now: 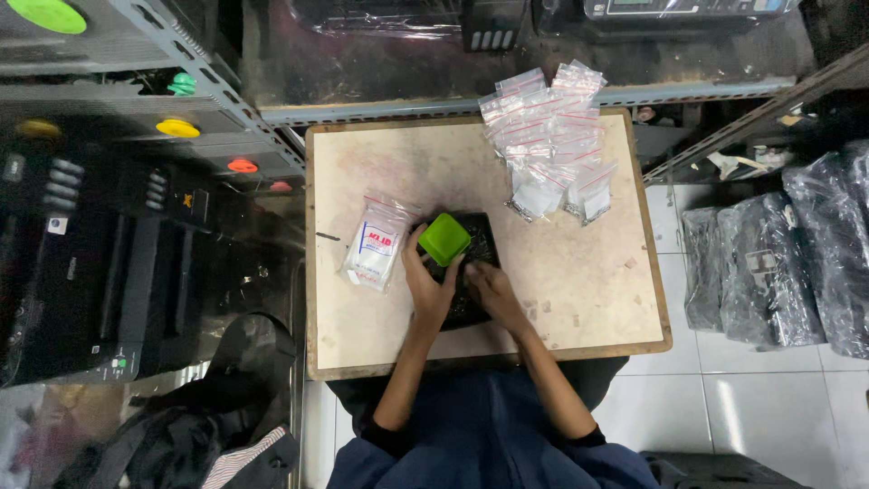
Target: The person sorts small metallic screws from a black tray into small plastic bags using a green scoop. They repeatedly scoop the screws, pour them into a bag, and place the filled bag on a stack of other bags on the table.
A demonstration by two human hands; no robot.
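My left hand (427, 282) grips a small green square cup (444, 238), tilted over a black tray (480, 237) that holds many small dark parts. My right hand (491, 288) rests in the tray just right of the cup, fingers bent among the small parts; what they pinch I cannot make out. Both hands sit near the front middle of a small worn white table (588, 290). A pack of empty clear zip bags (376, 244) lies flat just left of the tray.
A pile of several filled small zip bags (548, 136) lies at the table's back right. A black machine (90, 263) stands at left, metal shelving behind it. Black wrapped bundles (787, 254) sit on the tiled floor at right. A dark bag (217, 417) lies at lower left.
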